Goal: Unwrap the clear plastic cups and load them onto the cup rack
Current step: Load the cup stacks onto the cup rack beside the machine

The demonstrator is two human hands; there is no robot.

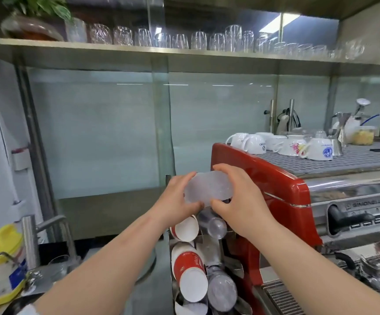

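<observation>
2 hands (180,198) (241,205), fingers clamped on clear cups (208,189) above rack (201,241).

Two hands, the left hand (180,196) and the right hand (241,205), grip one stack of clear cups (208,189) just left of the red coffee machine (275,201). On top of the machine sit about six white mugs (318,148), though some hide behind others. Down its left side, the cup rack (201,241) shows two stacks of red and white paper cups (190,269) and two stacks of clear cups; a third paper stack may peek in lowest down.
</observation>
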